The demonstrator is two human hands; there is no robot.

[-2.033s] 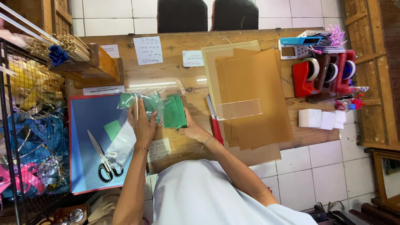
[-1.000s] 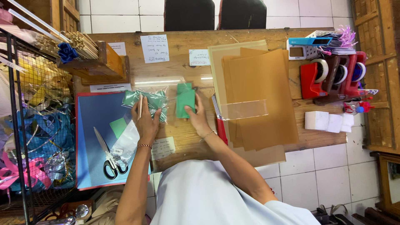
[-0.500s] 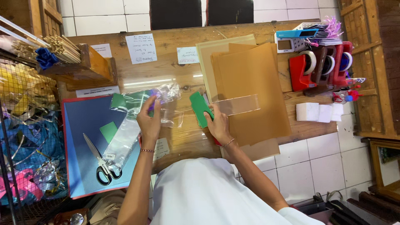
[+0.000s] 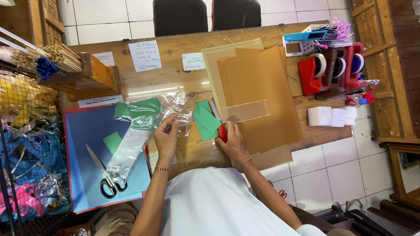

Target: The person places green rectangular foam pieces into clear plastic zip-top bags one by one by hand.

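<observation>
Looking down, head view: left hand (image 4: 166,137) pinches the edge of a clear plastic bag (image 4: 175,107), fingers closed on the film, likely to keep it flat on the worktop (image 4: 175,81). Right hand (image 4: 232,142) is closed around a red cutter (image 4: 223,132); only the red part shows past the fingers. Green card stack (image 4: 206,120) lies on the worktop between the hands, just beside the right one, touching neither as far as I can tell. Its long axis runs diagonally, from upper left to lower right, away from the body. More green card (image 4: 138,109) sits left of the bag. Scissors (image 4: 105,177) lie on the blue sheet (image 4: 87,131), well apart. Brown paper (image 4: 262,87) is at right.
</observation>
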